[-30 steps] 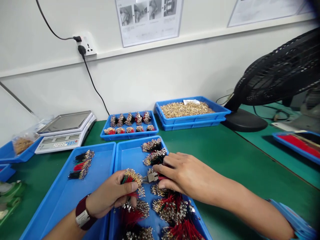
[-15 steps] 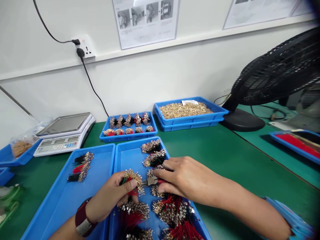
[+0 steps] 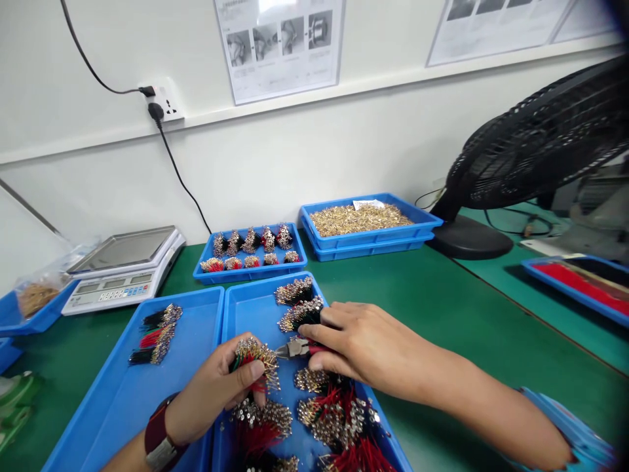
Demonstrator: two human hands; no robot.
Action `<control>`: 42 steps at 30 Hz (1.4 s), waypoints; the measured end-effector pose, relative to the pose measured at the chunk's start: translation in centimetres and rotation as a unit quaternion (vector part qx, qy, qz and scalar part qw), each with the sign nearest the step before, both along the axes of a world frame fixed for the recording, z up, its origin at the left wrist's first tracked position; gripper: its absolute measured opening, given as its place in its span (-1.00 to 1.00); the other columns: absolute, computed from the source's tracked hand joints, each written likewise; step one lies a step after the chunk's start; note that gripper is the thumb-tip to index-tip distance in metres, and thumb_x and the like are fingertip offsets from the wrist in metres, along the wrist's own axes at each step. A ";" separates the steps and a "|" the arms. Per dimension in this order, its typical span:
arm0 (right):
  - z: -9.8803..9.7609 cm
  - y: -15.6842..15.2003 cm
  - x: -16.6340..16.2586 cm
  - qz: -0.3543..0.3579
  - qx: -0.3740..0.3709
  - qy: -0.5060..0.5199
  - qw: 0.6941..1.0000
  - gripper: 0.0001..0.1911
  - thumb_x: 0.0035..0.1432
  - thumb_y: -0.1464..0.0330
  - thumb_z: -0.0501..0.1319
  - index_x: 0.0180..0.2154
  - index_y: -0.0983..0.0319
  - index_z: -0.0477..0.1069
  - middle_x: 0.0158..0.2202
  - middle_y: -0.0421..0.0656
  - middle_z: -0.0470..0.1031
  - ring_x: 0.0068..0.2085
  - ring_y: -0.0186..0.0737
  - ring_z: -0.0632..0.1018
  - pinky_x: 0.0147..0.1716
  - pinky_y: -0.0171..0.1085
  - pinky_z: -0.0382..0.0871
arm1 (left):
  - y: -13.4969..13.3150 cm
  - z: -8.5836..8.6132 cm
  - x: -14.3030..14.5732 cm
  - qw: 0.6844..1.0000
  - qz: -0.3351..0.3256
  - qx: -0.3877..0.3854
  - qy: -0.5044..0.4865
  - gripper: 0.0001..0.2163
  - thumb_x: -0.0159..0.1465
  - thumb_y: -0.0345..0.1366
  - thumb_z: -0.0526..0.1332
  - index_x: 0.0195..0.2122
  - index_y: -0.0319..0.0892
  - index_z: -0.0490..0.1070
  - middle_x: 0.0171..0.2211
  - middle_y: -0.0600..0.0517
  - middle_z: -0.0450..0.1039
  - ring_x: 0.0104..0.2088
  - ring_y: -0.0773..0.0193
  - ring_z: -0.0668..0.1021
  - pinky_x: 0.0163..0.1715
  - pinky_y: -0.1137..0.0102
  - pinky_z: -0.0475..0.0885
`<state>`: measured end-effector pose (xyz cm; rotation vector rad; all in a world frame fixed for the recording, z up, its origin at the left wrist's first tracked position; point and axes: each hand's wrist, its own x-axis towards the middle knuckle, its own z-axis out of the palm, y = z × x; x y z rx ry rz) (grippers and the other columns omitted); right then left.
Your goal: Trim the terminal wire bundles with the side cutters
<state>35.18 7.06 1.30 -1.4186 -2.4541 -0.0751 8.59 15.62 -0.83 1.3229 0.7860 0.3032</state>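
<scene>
1. Left hand point(image 3: 221, 383), maroon band point(image 3: 161, 436) at the wrist. I record its grip as pinching the held bundle point(image 3: 256, 357), thumb on top.
2. Held bundle: thin red and green strands, gold-coloured metal ends toward the pliers point(image 3: 295, 348). Location: over the right-hand tray point(image 3: 250, 307).
3. Right hand point(image 3: 351, 341), blue band point(image 3: 565, 419) farther up the arm. I record its grip as closed round the pliers.
4. Pliers: red handles, grey metal nose aimed at the held bundle. I cannot tell whether the tip touches it.
5. Right-hand tray, blue: further bundles point(image 3: 339, 423), red and black, silver and gold-coloured ends.
6. Left-hand tray point(image 3: 181, 377), blue, just beside it: short row of black and red wires point(image 3: 156, 336) toward its far end.
7. Weighing scale point(image 3: 118, 272), white, flat metal pan, on the green desk point(image 3: 417, 288).
8. Smaller tray point(image 3: 250, 273), blue, beyond: I count 10 bundles, 2 rows of 5.
9. Stacked trays point(image 3: 373, 240), blue, 2 high; upper filled with gold-coloured pieces point(image 3: 354, 221), white slip point(image 3: 368, 204) on top.
10. Fan point(image 3: 531, 144), black, at right.
11. Wall point(image 3: 236, 177), white: socket point(image 3: 171, 108), 2 plugs point(image 3: 156, 111); printed sheet point(image 3: 282, 72) with 4 photographs.
</scene>
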 end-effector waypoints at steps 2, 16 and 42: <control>0.0 0.0 0.0 0.002 -0.004 0.001 1.000 -0.49 0.49 0.02 -0.05 0.03 0.23 0.48 -0.33 -0.11 0.46 -0.33 -0.15 0.48 -0.34 -0.20 0.26 | -0.1 0.2 0.0 1.000 -0.005 0.004 0.001 -0.59 0.21 0.09 0.40 -0.26 -0.16 0.40 -0.50 0.09 0.50 -0.52 0.34 0.44 -0.50 0.46 0.22; 0.0 -0.1 -0.1 0.008 -0.011 0.008 1.000 -0.49 0.48 0.01 -0.03 0.02 0.22 0.49 -0.32 -0.11 0.47 -0.32 -0.15 0.49 -0.33 -0.19 0.28 | 0.0 -0.2 -0.1 1.000 0.000 0.010 -0.012 -0.60 0.22 0.08 0.40 -0.30 -0.18 0.43 -0.51 0.07 0.50 -0.52 0.34 0.45 -0.48 0.45 0.25; -0.5 0.0 -0.2 0.005 0.042 -0.019 0.999 -0.50 0.46 0.00 0.00 0.01 0.23 0.49 -0.29 -0.10 0.47 -0.30 -0.13 0.46 -0.32 -0.17 0.24 | 0.4 -0.8 0.2 0.997 -0.031 0.062 0.031 -0.59 0.29 0.11 0.30 -0.22 -0.19 0.39 -0.52 0.11 0.51 -0.64 0.46 0.10 -0.61 0.45 -0.06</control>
